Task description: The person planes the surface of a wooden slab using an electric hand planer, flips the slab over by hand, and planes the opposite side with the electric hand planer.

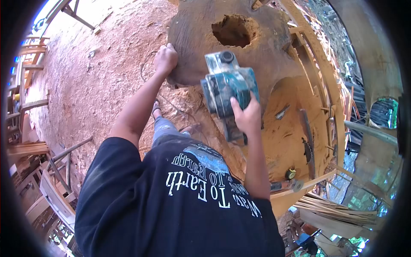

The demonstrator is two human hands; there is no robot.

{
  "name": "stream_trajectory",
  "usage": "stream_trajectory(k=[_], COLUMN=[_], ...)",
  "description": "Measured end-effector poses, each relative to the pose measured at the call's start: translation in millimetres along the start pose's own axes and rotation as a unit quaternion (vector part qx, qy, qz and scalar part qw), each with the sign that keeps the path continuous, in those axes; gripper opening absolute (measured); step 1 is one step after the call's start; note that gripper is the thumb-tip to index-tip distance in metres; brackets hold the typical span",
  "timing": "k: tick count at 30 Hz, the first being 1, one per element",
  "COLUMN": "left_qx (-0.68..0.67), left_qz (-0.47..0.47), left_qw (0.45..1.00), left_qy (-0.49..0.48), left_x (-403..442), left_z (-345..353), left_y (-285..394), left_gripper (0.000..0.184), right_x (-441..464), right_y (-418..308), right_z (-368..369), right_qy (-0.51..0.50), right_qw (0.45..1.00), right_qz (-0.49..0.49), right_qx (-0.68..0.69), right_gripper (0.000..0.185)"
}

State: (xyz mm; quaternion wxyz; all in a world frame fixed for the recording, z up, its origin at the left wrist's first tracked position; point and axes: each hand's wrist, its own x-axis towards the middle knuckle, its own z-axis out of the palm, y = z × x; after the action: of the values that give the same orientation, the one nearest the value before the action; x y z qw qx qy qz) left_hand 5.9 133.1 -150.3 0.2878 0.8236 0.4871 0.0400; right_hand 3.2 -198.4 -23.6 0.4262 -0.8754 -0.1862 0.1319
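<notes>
A large slab of dark wood (192,43) with a ragged hole (233,31) lies in front of me. At the slab's left edge my left hand (165,59) rests with its fingers curled over the rim. My right hand (247,115) is closed round the handle of a teal power tool (231,88), which looks like a planer or belt sander. The tool is over the near part of the slab, below the hole; its underside is hidden. Brown dust coats the wood around the hole.
On the dusty surface at right lie a long metal bar (307,141), a round yellow-black item (290,173) and an angle grinder (282,186). A cable (177,108) runs by my feet. Wooden frames (36,105) stand at far left, thin strips (334,208) at lower right.
</notes>
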Motion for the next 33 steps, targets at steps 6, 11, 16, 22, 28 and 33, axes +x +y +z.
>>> stream_trajectory(k=[6, 11, 16, 22, 28, 33], left_qx=[0.029, 0.012, 0.019, 0.019, -0.333, -0.079], left_qz=[0.026, -0.023, -0.038, 0.014, -0.052, 0.041], left_qw=[0.999, 1.0, 0.999, 0.999, 0.894, 0.98], left_qy=[-0.003, -0.012, -0.013, 0.023, -0.295, -0.175], left_x=[8, 2, 2, 18, 85, 22], left_z=[2, -5, 1, 15, -76, -102], left_y=[-10, 2, 3, -19, -76, -18], left_gripper=[0.061, 0.063, 0.064, 0.068, 0.086, 0.045], right_x=[-29, -112, -94, 5, 30, 43], right_y=[20, 57, 57, 1, -8, -10], right_z=[-24, -85, -93, -27, -12, 4], right_qy=[-0.026, -0.074, -0.116, -0.169, -0.176, -0.16], right_qw=[0.999, 0.994, 0.989, 0.983, 0.984, 0.983], right_qz=[0.003, 0.085, 0.089, -0.001, -0.036, -0.08], right_qx=[-0.033, -0.012, -0.017, -0.075, -0.02, -0.031], right_gripper=[0.045, 0.042, 0.038, 0.042, 0.031, 0.034])
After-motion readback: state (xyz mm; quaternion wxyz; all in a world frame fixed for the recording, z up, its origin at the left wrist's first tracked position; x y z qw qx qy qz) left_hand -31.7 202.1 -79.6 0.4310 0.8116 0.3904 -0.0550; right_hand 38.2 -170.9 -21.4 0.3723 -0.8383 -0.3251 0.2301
